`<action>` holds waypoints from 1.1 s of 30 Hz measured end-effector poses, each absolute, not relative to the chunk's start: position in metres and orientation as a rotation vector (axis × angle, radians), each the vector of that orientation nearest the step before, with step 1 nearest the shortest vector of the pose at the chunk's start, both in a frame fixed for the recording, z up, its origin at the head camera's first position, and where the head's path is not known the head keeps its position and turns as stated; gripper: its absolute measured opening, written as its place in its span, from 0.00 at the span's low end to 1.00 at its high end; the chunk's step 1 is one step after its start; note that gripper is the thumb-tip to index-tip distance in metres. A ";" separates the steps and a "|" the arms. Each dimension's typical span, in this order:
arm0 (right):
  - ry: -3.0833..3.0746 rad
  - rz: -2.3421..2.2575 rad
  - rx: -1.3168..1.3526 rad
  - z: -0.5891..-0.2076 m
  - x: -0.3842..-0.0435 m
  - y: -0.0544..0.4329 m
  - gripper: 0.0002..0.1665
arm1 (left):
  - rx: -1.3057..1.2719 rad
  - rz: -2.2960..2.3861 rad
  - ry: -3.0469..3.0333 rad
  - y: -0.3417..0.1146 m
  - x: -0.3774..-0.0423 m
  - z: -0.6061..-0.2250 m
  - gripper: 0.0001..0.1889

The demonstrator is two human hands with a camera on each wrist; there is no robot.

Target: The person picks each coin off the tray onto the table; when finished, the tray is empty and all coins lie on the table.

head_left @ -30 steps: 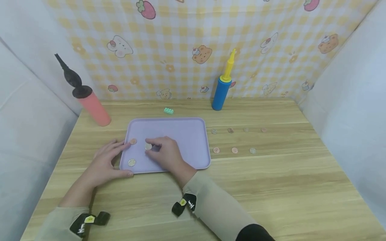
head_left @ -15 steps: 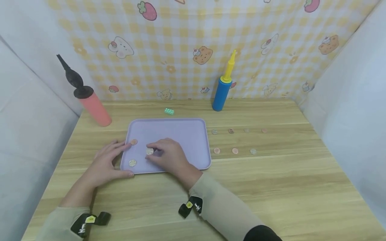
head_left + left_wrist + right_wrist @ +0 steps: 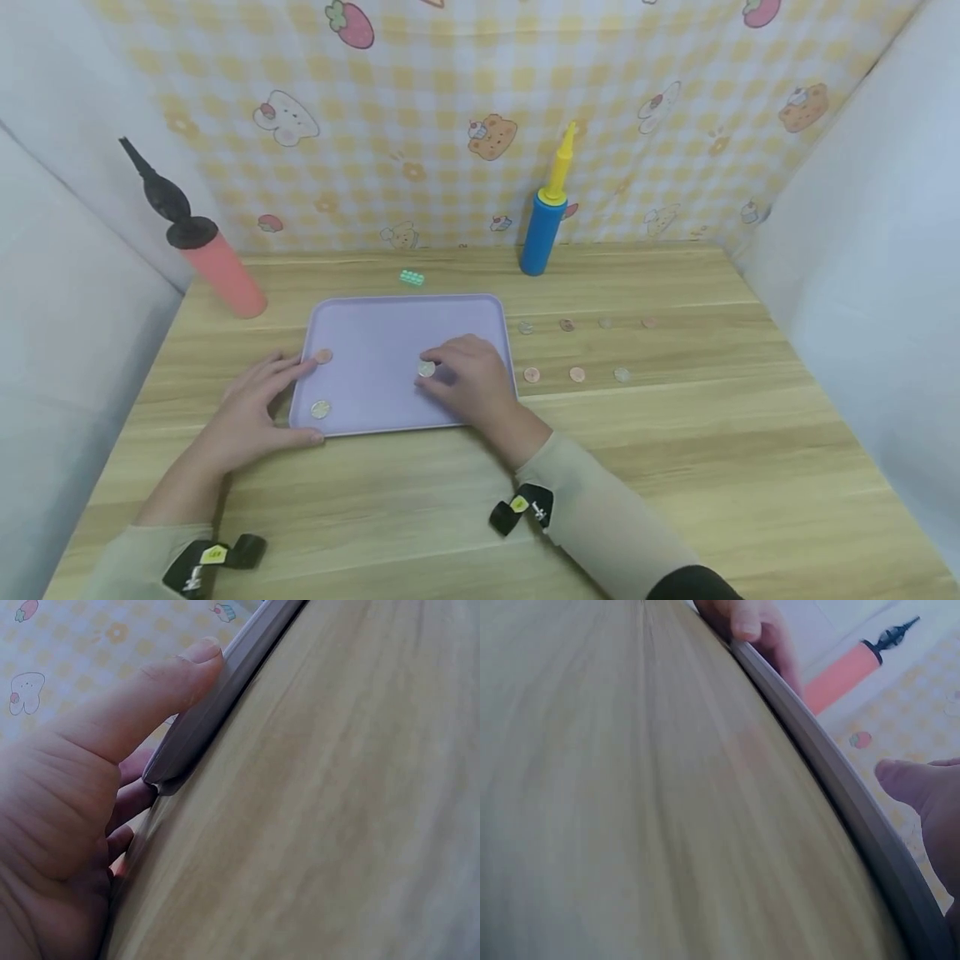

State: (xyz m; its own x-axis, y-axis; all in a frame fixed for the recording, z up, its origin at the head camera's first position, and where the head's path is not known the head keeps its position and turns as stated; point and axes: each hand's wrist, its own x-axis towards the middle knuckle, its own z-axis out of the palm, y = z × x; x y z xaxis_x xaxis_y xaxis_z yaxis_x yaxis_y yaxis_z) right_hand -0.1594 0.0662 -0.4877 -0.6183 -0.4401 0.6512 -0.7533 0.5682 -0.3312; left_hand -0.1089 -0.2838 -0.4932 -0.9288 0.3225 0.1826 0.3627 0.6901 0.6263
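Note:
My right hand point(image 3: 476, 379) pinches a silver coin point(image 3: 427, 368) between thumb and fingertips, over the right half of the lilac tray point(image 3: 375, 333). In the right wrist view, the right thumb point(image 3: 904, 780) shows above the tray's rim, and the coin is hidden. My left hand point(image 3: 251, 412) spans the tray's front left corner, fingers spread, its thumb point(image 3: 202, 656) along the front rim and its index fingertip over the left rim. A copper coin point(image 3: 323, 356) lies beside that fingertip, and a silvery coin point(image 3: 320, 409) lies in the tray's front left corner.
Right of the tray, several coins lie in two rows, among them a copper coin point(image 3: 577, 375) and a silver coin point(image 3: 622, 375). A green toy brick point(image 3: 412, 277) lies behind the tray. A pink pump point(image 3: 228, 275) stands back left, a blue and yellow pump point(image 3: 542, 233) at the back.
My right hand has carried the pinched coin from the left part of the tray to its right half. The left hand stays at the corner, and the view has shifted slightly.

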 end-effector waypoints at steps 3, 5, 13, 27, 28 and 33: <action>-2.303 0.844 0.897 -0.490 -0.160 0.081 0.19 | -0.575 -1.057 -2.835 -0.284 -0.109 -0.493 0.57; -2.306 0.875 0.867 -0.490 -0.159 0.090 0.19 | -0.577 -1.059 -2.832 -0.283 -0.109 -0.493 0.57; -2.336 0.940 0.777 -0.490 -0.157 0.137 0.20 | -0.569 -1.066 -2.838 -0.283 -0.108 -0.492 0.56; -2.356 0.970 0.558 -0.498 -0.157 0.219 0.22 | -0.564 -1.071 -2.852 -0.282 -0.107 -0.491 0.56; -2.366 0.964 0.538 -0.498 -0.156 0.225 0.22 | -0.565 -1.068 -2.852 -0.282 -0.107 -0.491 0.56; -2.420 0.924 0.431 -0.498 -0.150 0.254 0.22 | -0.573 -1.068 -2.844 -0.282 -0.107 -0.490 0.56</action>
State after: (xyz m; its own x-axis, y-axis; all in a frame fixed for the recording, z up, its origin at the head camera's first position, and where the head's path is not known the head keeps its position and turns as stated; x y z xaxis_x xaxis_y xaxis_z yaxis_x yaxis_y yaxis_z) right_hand -0.1503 0.2545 -0.4980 -0.8196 -0.1092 0.5625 -0.4563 0.7181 -0.5255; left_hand -0.1066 -0.2820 -0.4899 -0.9301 0.3234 0.1740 0.3579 0.6928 0.6260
